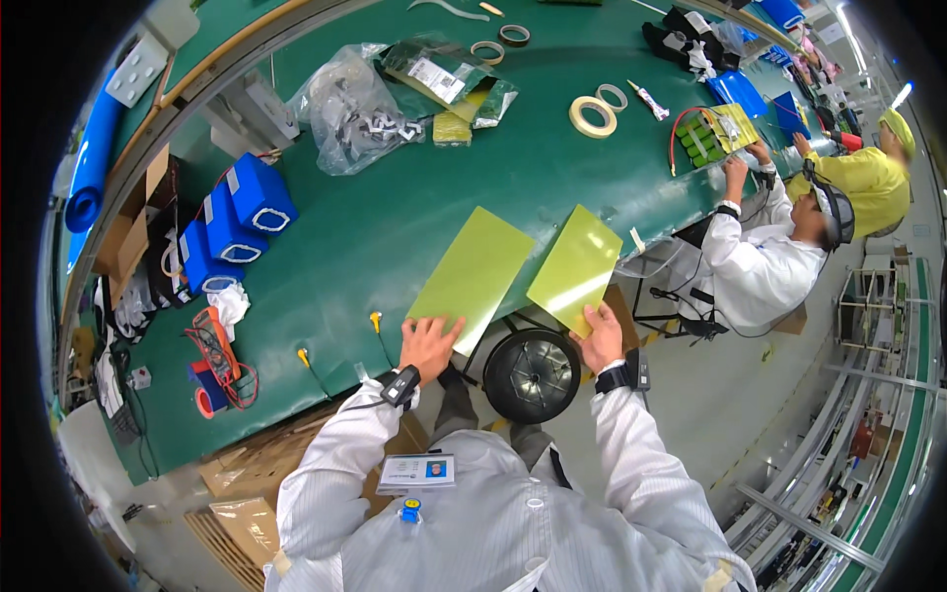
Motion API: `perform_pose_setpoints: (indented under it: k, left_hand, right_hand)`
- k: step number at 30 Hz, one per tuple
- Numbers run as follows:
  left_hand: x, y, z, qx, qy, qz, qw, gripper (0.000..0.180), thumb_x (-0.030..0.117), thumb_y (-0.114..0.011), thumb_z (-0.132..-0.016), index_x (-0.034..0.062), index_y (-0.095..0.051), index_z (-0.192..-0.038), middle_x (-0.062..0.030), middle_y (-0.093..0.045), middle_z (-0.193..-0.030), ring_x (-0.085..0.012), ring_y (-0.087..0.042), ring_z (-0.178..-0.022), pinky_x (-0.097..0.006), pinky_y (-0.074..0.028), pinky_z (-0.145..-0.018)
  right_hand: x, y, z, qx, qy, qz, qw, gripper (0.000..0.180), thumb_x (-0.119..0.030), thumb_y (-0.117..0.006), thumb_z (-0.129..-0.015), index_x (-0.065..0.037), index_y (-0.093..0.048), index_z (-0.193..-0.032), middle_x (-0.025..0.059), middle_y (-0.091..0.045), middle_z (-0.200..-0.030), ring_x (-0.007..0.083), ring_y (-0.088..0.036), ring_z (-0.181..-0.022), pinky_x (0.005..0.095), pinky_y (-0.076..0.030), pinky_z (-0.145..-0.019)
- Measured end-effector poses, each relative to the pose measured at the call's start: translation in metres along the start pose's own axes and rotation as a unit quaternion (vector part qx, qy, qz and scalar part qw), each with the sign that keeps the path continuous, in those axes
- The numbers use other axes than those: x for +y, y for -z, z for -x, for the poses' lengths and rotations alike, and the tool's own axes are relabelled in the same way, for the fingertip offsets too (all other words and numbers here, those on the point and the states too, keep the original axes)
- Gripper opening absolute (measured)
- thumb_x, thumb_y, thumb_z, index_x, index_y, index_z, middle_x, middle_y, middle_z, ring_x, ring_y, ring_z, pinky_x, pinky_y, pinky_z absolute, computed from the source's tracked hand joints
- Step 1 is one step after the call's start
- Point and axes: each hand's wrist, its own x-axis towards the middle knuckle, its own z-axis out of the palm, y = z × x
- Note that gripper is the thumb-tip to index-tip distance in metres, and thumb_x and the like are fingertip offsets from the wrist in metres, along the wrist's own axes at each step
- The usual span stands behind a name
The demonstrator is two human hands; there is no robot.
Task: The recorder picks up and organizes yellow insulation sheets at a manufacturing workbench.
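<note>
Two thin yellow-green sheets lie side by side at the near edge of the green table, both jutting past it. On the lower left corner of the left sheet [475, 271] rest the spread fingers of my left hand [428, 347], laid on its top face. My right hand [600, 340] pinches the lower end of the right sheet [577, 266], thumb on top and the other fingers partly hidden beneath. This second sheet looks shorter, with a slanted corner, and shines with reflected light.
Blue wrapped battery packs [237, 212] and a multimeter [219, 340] are to the left. Farther back are a clear plastic bag [350, 109] and tape rolls [592, 116]. A black round stool [533, 375] stands below the edge. At right, a co-worker [764, 252] handles a green cell pack [700, 141].
</note>
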Motion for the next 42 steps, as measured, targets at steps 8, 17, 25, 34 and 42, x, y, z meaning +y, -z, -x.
perform_pose_setpoints:
  k: [8,17,25,34,42]
  left_hand:
    - [0.016,0.069,-0.029,0.163,0.115,0.179,0.963,0.056,-0.008,-0.047,-0.071,0.0131,-0.062,-0.121,-0.0088,-0.059,-0.127,-0.0342,-0.050,-0.122,-0.049,-0.039,-0.101]
    - [0.187,0.118,-0.008,0.227,-0.100,0.122,0.961,0.059,-0.015,-0.042,-0.068,0.0054,-0.062,-0.120,-0.0191,-0.047,-0.138,-0.0399,-0.039,-0.132,-0.046,-0.035,-0.106]
    - [0.469,0.072,0.007,0.042,-0.319,0.073,0.944,0.053,0.002,-0.056,-0.073,0.0123,-0.061,-0.124,-0.0222,-0.043,-0.140,-0.0434,-0.037,-0.132,-0.047,-0.037,-0.104]
    - [0.762,-0.017,-0.031,-0.156,-0.539,0.222,0.797,0.065,0.026,-0.069,-0.080,0.0074,-0.045,-0.137,-0.0271,-0.030,-0.146,-0.0470,-0.030,-0.134,-0.047,-0.033,-0.106]
    - [0.949,-0.112,-0.138,-0.185,-0.382,0.344,0.838,0.069,0.017,-0.076,-0.076,-0.0040,-0.043,-0.133,-0.0232,-0.050,-0.129,-0.0316,-0.059,-0.104,-0.036,-0.047,-0.089]
  right_hand:
    - [-0.003,0.015,0.033,-0.131,-0.024,-0.078,0.988,0.024,-0.004,-0.051,-0.091,-0.004,-0.051,-0.115,0.0099,-0.063,-0.110,0.0220,-0.064,-0.094,0.0389,-0.055,-0.075]
    - [-0.036,0.115,0.125,-0.197,0.003,-0.192,0.961,0.055,0.010,-0.042,-0.070,0.000,-0.048,-0.124,0.0118,-0.059,-0.111,0.0249,-0.061,-0.100,0.0361,-0.051,-0.087]
    - [-0.076,0.325,0.236,-0.179,0.133,-0.297,0.929,0.042,0.001,-0.045,-0.081,-0.002,-0.050,-0.123,0.0080,-0.059,-0.116,0.0198,-0.059,-0.104,0.0323,-0.047,-0.091]
    - [-0.090,0.597,0.337,0.173,0.331,-0.239,0.896,0.033,-0.009,-0.059,-0.090,0.001,-0.053,-0.121,0.0066,-0.062,-0.110,0.0143,-0.059,-0.099,0.0294,-0.048,-0.087]
    - [-0.141,0.752,0.347,0.383,0.322,-0.116,0.858,0.027,-0.010,-0.062,-0.088,0.003,-0.059,-0.112,0.0050,-0.065,-0.100,0.0108,-0.060,-0.088,0.0261,-0.048,-0.077]
